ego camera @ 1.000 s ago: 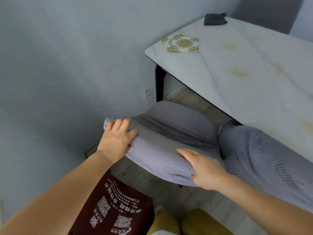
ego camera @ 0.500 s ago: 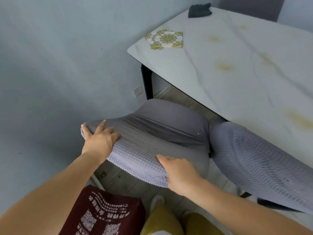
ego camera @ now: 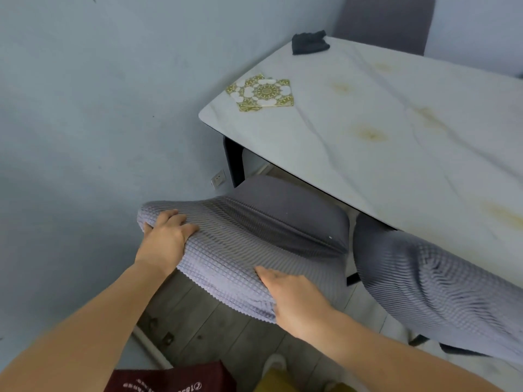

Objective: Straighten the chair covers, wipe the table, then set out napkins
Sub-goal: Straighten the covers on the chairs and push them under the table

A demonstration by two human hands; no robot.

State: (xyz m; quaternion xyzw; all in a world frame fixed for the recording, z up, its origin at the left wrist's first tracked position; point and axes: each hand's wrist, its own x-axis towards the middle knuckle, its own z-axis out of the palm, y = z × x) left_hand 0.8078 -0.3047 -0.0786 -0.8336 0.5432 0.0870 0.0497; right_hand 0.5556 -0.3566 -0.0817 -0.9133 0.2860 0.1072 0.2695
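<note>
A lilac-grey waffle chair cover (ego camera: 226,258) sits over the back of the nearest chair, whose dark grey seat (ego camera: 291,210) is tucked under the white marble table (ego camera: 368,171). My left hand (ego camera: 167,239) grips the cover's top left corner, fingers curved over the top edge. My right hand (ego camera: 288,295) holds the cover's lower right side near the hem, its fingers wrapped out of sight. A second covered chair (ego camera: 424,284) stands to the right. Gold-patterned napkins (ego camera: 261,91) and a dark cloth (ego camera: 310,42) lie on the table.
A pale blue wall runs close on the left, with a socket (ego camera: 218,178) low down beside the black table leg (ego camera: 233,162). Another chair back (ego camera: 385,21) rises behind the far table edge. Yellowish stains mark the tabletop. Grey plank floor lies below.
My left hand has slid out to the cover's left corner. My right hand has shifted lower along the right side, and the cover lies smoother over the chair back.
</note>
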